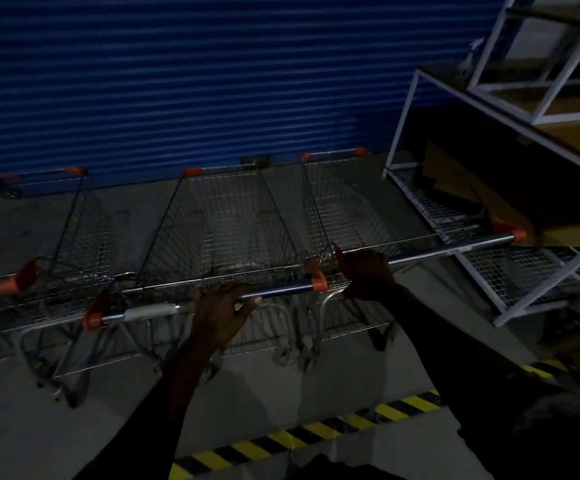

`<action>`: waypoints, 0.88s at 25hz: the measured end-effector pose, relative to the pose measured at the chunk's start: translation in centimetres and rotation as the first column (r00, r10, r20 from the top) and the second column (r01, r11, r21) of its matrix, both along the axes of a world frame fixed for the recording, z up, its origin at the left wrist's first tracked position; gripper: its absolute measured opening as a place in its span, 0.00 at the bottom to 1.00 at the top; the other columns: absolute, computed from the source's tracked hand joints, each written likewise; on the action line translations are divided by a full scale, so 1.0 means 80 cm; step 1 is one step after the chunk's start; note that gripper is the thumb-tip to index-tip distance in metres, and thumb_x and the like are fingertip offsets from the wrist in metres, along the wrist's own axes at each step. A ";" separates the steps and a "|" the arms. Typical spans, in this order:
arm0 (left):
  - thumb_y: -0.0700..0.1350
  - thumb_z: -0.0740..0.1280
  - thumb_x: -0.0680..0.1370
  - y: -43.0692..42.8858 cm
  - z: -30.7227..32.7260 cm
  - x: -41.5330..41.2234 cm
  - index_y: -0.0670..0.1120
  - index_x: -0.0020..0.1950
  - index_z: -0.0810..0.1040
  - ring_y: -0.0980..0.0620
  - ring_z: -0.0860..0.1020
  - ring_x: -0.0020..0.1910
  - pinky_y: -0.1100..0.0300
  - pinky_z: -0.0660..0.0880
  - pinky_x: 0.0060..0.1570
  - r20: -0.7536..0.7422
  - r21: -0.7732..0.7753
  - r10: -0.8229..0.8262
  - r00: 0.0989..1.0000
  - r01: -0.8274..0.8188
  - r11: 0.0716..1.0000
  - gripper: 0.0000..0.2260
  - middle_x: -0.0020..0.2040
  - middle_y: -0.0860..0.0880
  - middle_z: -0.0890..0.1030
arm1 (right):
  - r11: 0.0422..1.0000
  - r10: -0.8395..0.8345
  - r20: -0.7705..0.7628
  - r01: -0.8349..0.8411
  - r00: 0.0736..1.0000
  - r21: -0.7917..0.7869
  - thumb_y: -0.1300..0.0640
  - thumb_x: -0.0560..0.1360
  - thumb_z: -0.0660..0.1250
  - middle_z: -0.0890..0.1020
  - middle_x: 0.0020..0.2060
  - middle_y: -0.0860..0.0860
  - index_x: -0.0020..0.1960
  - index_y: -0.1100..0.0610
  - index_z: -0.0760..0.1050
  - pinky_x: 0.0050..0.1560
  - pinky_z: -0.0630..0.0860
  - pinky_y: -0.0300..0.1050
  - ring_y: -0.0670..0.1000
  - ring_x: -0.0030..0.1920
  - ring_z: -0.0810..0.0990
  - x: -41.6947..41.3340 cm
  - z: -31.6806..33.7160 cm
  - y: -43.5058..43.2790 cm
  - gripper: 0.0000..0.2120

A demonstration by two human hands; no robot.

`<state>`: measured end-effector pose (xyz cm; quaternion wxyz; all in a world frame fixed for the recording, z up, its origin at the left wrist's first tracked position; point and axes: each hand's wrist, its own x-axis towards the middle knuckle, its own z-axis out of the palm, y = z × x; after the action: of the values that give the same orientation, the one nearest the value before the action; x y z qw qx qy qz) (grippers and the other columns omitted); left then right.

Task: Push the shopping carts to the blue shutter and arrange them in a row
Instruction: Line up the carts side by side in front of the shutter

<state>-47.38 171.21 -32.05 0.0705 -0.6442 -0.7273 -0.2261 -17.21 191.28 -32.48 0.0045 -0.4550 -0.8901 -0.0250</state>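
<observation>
Shopping carts stand three abreast on the concrete floor (281,393), noses toward the blue shutter (212,81) and close to its foot: the left cart (74,237), the middle cart (222,230) and the right cart (350,209). The left hand (219,313) lies over the middle cart's handle bar (281,289), fingers curled around it. The right hand (368,271) is clamped on the right cart's handle bar (454,249), near its left orange end cap. The two handles sit just beside each other, the right one higher in view. A white-framed rack (430,202) with wire shelves stands just to the right of the right cart. Yellow-and-black hazard tape (316,431) crosses the floor below the arms
</observation>
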 end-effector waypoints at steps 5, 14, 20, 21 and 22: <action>0.68 0.56 0.76 0.009 0.000 0.008 0.57 0.58 0.84 0.45 0.83 0.56 0.47 0.68 0.56 0.005 -0.029 0.016 1.000 -0.016 0.999 0.25 0.55 0.53 0.86 | 0.999 -0.001 -0.046 0.003 0.999 0.039 0.47 0.65 0.73 0.84 0.50 0.48 0.66 0.45 0.76 0.54 0.77 0.56 0.56 0.54 0.83 0.002 0.000 0.000 0.28; 0.68 0.56 0.76 0.016 -0.002 0.017 0.56 0.59 0.84 0.47 0.82 0.58 0.50 0.69 0.56 0.037 -0.053 -0.004 0.999 0.006 0.999 0.25 0.56 0.53 0.85 | 0.996 0.086 -0.080 -0.085 0.993 0.020 0.43 0.74 0.54 0.84 0.54 0.48 0.64 0.41 0.77 0.61 0.71 0.54 0.53 0.60 0.80 -0.002 -0.062 -0.007 0.23; 0.69 0.55 0.76 0.016 0.002 0.023 0.57 0.59 0.83 0.46 0.81 0.58 0.46 0.70 0.57 0.032 -0.085 0.001 0.999 0.001 0.996 0.26 0.57 0.53 0.85 | 0.999 0.030 -0.173 -0.032 0.985 -0.007 0.52 0.65 0.70 0.84 0.39 0.49 0.61 0.44 0.81 0.49 0.77 0.52 0.58 0.46 0.82 0.000 -0.010 -0.045 0.24; 0.70 0.54 0.76 0.016 0.002 0.022 0.58 0.60 0.83 0.46 0.81 0.58 0.46 0.70 0.57 0.032 -0.102 0.000 0.999 0.003 0.995 0.26 0.57 0.54 0.85 | 1.000 0.020 -0.173 -0.019 0.985 0.008 0.53 0.64 0.72 0.84 0.39 0.49 0.59 0.45 0.82 0.51 0.78 0.54 0.59 0.46 0.83 0.000 -0.006 -0.046 0.22; 0.71 0.53 0.76 0.017 0.003 0.022 0.59 0.60 0.82 0.46 0.81 0.59 0.45 0.69 0.58 0.032 -0.117 -0.001 0.999 0.005 0.993 0.27 0.57 0.54 0.85 | 1.000 0.019 -0.183 -0.017 0.983 0.011 0.55 0.63 0.73 0.84 0.40 0.50 0.56 0.47 0.83 0.52 0.78 0.57 0.60 0.46 0.83 0.000 -0.004 -0.047 0.20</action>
<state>-45.62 172.57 -31.83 0.0207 -0.6446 -0.7393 -0.1936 -17.24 187.55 -32.79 0.0889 -0.4472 -0.8899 0.0127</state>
